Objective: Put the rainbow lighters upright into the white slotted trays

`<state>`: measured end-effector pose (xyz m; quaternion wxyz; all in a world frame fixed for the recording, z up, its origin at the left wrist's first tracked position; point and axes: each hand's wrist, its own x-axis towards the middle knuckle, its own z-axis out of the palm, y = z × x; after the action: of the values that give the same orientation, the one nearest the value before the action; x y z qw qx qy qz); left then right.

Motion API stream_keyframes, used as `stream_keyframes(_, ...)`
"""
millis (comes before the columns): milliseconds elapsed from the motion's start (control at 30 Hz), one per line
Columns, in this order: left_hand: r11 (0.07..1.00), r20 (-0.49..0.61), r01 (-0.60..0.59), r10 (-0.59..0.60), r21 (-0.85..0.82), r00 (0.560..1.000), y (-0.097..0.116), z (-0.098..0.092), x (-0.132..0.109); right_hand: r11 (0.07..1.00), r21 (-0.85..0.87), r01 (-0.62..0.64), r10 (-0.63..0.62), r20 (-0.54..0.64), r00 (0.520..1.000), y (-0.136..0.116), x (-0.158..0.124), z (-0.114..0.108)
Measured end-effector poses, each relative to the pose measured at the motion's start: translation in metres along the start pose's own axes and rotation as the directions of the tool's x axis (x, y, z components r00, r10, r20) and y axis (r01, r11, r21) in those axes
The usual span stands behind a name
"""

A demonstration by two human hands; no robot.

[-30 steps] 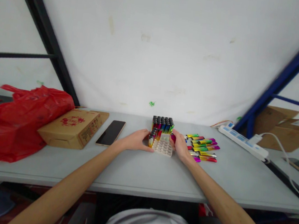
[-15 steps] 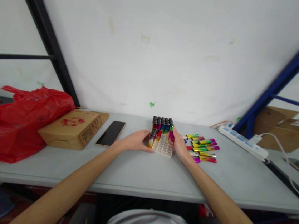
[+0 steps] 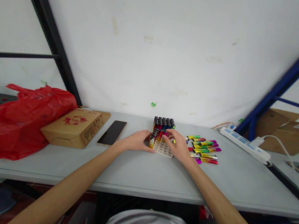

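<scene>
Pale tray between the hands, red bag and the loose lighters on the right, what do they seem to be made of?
Pale tray: probably molded plastic, matte, with regular rows of recesses. Red bag: likely thin plastic film, glossy and crinkled. Loose lighters: shiny colored finish; metal or metallic-coated plastic, I can't tell which.

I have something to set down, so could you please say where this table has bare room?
Bare tabletop shows between loose lighters and power strip, and in front of the white tray between the forearms. Crowded spots are the tray, with left hand, right hand and upright lighters, and the left end, with red bag and cardboard box.
</scene>
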<state>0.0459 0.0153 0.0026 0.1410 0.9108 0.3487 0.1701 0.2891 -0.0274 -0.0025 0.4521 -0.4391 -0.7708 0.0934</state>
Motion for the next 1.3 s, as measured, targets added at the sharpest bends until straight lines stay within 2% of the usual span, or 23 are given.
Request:
stream_keyframes(133,1.0,-0.013,0.009,-0.009,-0.01,1.0,-0.001,0.001,0.0,0.999,0.049,-0.02,0.019,0.015,1.0,0.0,0.001,0.0)
stream_keyframes(300,1.0,-0.015,0.014,-0.014,-0.004,1.0,0.0,0.001,0.0,0.997,0.053,-0.051,0.044,0.129,0.991,0.007,0.0,0.007)
stream_keyframes(433,1.0,-0.008,0.009,-0.009,0.006,1.0,0.0,0.001,0.0,0.989,-0.141,0.051,-0.026,0.172,0.985,0.004,0.001,0.01)
stream_keyframes(567,1.0,-0.001,0.015,-0.015,0.018,1.0,0.0,0.0,0.0,0.909,-0.409,0.08,0.007,0.207,0.978,-0.001,0.005,0.012)
stream_keyframes(700,1.0,0.003,0.012,-0.012,0.002,1.0,0.003,-0.002,0.0,0.904,-0.414,0.11,0.005,0.267,0.964,-0.001,0.004,0.008)
stream_keyframes(800,1.0,0.005,0.028,-0.028,-0.01,1.0,0.005,-0.003,0.001,0.93,-0.353,0.107,-0.026,0.226,0.974,0.002,0.005,-0.006)
stream_keyframes(867,0.999,0.004,0.034,-0.034,-0.016,0.999,0.005,-0.003,0.001,0.935,-0.343,0.09,-0.027,0.183,0.983,0.009,0.007,-0.024)
stream_keyframes(1033,0.998,-0.011,0.059,-0.06,-0.035,0.998,0.005,-0.002,0.0,0.917,-0.398,0.009,0.058,0.155,0.986,0.055,0.018,-0.086)
stream_keyframes(1167,0.998,-0.001,0.055,-0.056,-0.027,0.998,0.006,-0.003,-0.001,0.859,-0.51,-0.048,0.199,0.246,0.949,0.1,0.019,-0.118)
stream_keyframes(1300,0.999,-0.002,0.038,-0.038,-0.008,0.999,0.006,-0.003,0.0,0.862,-0.507,-0.024,0.257,0.394,0.883,0.121,0.02,-0.121)
